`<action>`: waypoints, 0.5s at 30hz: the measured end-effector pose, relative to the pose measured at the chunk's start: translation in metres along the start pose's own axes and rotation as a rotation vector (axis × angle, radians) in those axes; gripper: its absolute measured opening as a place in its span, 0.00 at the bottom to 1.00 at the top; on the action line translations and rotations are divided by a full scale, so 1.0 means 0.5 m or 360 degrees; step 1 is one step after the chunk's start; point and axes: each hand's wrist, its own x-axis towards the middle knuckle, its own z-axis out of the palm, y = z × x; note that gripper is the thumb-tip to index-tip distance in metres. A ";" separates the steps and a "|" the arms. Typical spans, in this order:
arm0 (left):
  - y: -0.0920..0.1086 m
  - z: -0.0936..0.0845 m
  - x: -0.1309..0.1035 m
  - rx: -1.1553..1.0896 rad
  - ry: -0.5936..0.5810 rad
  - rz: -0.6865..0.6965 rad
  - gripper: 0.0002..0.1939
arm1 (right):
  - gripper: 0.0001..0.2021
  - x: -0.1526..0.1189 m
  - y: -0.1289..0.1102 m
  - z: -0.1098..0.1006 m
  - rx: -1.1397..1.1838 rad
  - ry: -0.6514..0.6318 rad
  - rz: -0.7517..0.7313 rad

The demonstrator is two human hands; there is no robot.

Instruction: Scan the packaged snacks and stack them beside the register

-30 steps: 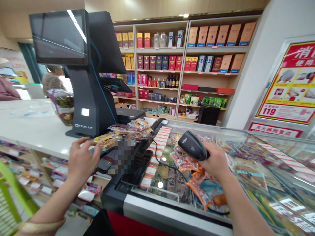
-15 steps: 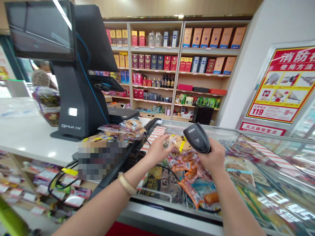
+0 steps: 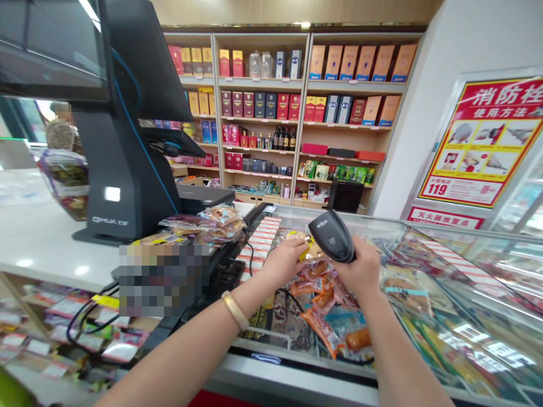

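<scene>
My right hand (image 3: 361,268) is wrapped around the handle of a black barcode scanner (image 3: 331,236), its head tilted to the left over the glass counter. Beneath the scanner head, my left hand (image 3: 287,261) has its fingers closed on the edge of a clear snack packet (image 3: 313,249) with a yellow label; the scanner and fingers cover part of it. Just below both hands, several orange-wrapped sausages (image 3: 321,330) lie in a loose heap on the glass. The scanner's black cable (image 3: 292,298) runs past the heap.
Left of my hands, more packaged snacks (image 3: 220,217) are piled beside a black cash register (image 3: 127,169) on the white counter (image 3: 42,226). A phone-like black slab (image 3: 229,272) lies near the glass counter. Shelves of boxed bottles (image 3: 263,104) stand behind. One person is partly visible far left.
My left hand has moved right and its fingers have closed on the yellow-labelled packet. The scanner stays in my right hand above it. The view has shifted slightly to the right.
</scene>
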 end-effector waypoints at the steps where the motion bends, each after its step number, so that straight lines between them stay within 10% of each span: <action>1: -0.005 -0.004 -0.005 -0.0021 0.0015 -0.0009 0.16 | 0.05 0.000 0.000 0.000 0.0005 0.0002 -0.0014; 7: -0.024 -0.041 -0.039 -0.0476 0.0336 -0.0417 0.15 | 0.06 0.000 -0.002 0.000 0.0039 0.0015 -0.0023; 15: -0.033 -0.088 -0.102 -0.1919 0.0825 -0.1103 0.22 | 0.03 0.001 -0.012 0.001 0.0122 -0.0104 -0.0111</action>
